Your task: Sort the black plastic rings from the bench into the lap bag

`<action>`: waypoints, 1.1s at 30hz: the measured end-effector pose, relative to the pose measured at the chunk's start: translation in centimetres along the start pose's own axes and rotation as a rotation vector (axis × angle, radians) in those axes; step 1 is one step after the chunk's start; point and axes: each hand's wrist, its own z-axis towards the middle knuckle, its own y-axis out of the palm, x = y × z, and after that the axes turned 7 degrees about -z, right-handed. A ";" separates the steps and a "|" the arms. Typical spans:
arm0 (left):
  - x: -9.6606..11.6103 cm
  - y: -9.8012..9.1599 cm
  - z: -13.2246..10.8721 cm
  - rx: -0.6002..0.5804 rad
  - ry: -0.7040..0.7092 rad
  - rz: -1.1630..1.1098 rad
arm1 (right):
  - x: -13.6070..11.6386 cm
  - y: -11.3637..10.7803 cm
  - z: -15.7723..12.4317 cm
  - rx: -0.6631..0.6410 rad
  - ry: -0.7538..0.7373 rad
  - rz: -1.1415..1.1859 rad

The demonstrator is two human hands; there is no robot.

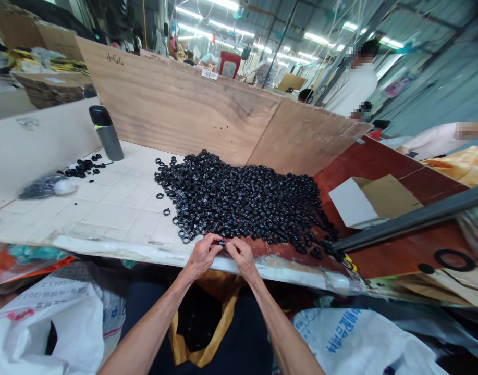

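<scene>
A busy workshop is seen under strip lights, with a pale worktable walled at the back by plywood boards. A broad heap of small black rings is spread across the middle of the table, up against the boards. At the near edge, just in front of the heap, the left hand and the right hand are brought together, and a single ring is pinched between the fingertips of both; the fingers of each hand are curled in and closed on it.

The ring is judged to be light, stiff and smooth, probably plastic, and apt to roll or slip if loosely held. It is best gripped by its outer rim between thumb and forefinger; little force should be needed.

A grey flask with a black cap is stood upright at the far left, with a small pile of the same black pieces near it and a plastic bag laid further left. An open cardboard box and a dark metal bar are seen to the right. A yellow-lined bag is held open below the hands, flanked by white sacks. Another person in white is stood well behind.
</scene>
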 end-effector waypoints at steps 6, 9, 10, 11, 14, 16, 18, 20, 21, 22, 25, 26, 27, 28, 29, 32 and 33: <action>0.1 -0.2 0.0 -0.017 -0.020 -0.004 | 0.8 0.7 -0.2 -0.001 0.053 0.048; 0.2 -0.3 -0.1 -0.027 -0.025 -0.012 | 0.9 1.0 -0.2 -0.021 0.066 -0.023; 0.3 -0.3 -0.1 -0.030 -0.026 -0.018 | 0.9 1.1 -0.2 -0.017 0.068 -0.045; 0.5 -0.3 -0.2 -0.030 -0.033 -0.024 | 0.8 1.1 -0.2 -0.014 0.066 -0.052; 0.8 -0.3 -0.4 -0.014 -0.065 -0.029 | 0.5 0.9 -0.4 -0.024 0.042 0.011; 0.9 -0.3 -0.5 0.003 -0.074 -0.025 | 0.3 0.9 -0.5 -0.032 0.031 0.034; 1.1 -0.4 -0.6 0.014 -0.073 -0.024 | 0.2 1.0 -0.7 -0.004 0.034 -0.007; 1.4 -0.5 -0.6 0.017 -0.071 -0.019 | 0.0 1.1 -0.9 0.032 0.020 -0.019; 1.6 -0.6 -0.7 0.011 -0.067 -0.010 | -0.1 1.2 -0.9 0.034 0.004 -0.003; 1.7 -0.7 -0.7 0.009 -0.059 -0.001 | -0.2 1.3 -1.0 0.027 -0.017 0.020; 1.4 -1.0 -0.4 -0.008 -0.054 0.031 | 0.1 1.6 -0.6 0.003 -0.014 0.026; 1.0 -1.2 -0.2 -0.011 -0.057 0.032 | 0.3 1.8 -0.4 0.005 0.000 0.024; 0.6 -1.2 0.0 -0.010 -0.059 0.031 | 0.6 1.9 -0.2 0.011 0.007 0.030; 0.3 -1.3 0.1 -0.008 -0.059 0.026 | 0.8 2.0 0.1 0.015 0.009 0.044; 0.0 -1.3 0.3 -0.010 -0.060 0.021 | 1.0 2.1 0.2 0.015 0.007 0.063; 0.0 -1.2 0.4 -0.014 -0.076 0.022 | 0.9 1.8 0.4 -0.004 0.004 0.123; 0.2 -1.1 0.4 -0.015 -0.086 0.030 | 0.7 1.7 0.4 -0.008 0.007 0.139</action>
